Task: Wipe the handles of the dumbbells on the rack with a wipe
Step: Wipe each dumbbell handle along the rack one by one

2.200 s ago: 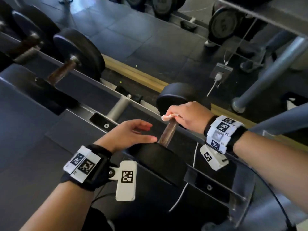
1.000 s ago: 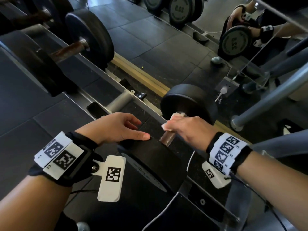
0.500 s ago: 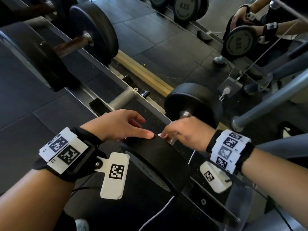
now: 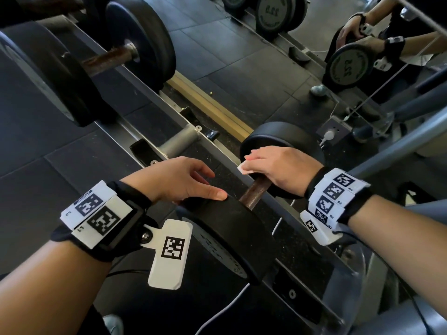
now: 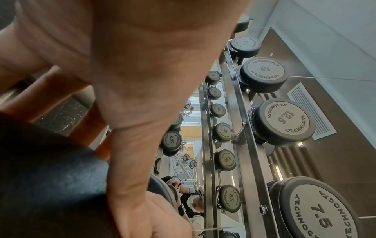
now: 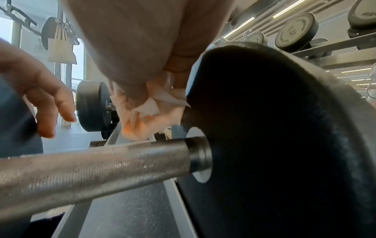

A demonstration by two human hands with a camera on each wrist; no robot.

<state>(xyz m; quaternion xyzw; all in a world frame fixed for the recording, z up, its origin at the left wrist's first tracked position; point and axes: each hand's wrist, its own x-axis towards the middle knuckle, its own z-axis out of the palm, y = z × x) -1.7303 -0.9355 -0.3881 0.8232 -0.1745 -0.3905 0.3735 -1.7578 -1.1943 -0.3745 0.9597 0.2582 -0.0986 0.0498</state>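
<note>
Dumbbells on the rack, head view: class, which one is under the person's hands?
The nearer dumbbell. The left hand rests on its near weight, and the right hand holds the wipe over its handle. The farther dumbbell is untouched.

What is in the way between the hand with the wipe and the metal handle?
Nothing visible. The right hand holds the wipe at the far end of the handle, beside the far weight. In the right wrist view, the wipe sits just above the bar with only open space between.

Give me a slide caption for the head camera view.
Right hand wipes dumbbell handle with wipe; left hand steadies it.
</note>
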